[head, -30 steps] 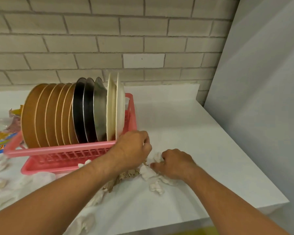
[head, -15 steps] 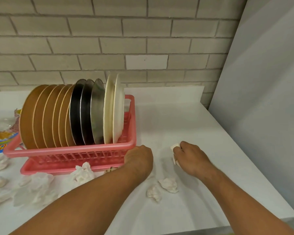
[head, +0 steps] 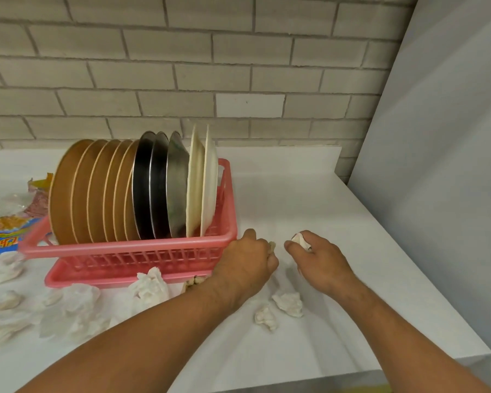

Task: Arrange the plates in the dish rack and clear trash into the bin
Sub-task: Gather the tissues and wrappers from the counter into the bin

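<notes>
**One printed wrapper, lettering unreadable**

A snack wrapper point(head: 3, 234), orange and blue, lies at the left edge of the counter point(head: 295, 199). White slanted letters run across its blue band, but they are blurred and cut off by the frame, so no word can be read.

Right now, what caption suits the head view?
Left hand grips a paper scrap, right hand a crumpled tissue, beside the pink dish rack of upright plates.

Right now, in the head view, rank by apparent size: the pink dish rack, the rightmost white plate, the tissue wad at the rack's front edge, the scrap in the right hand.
1. dish rack
2. white plate
3. tissue wad, nearer the camera
4. scrap, partly hidden in the right hand
</notes>
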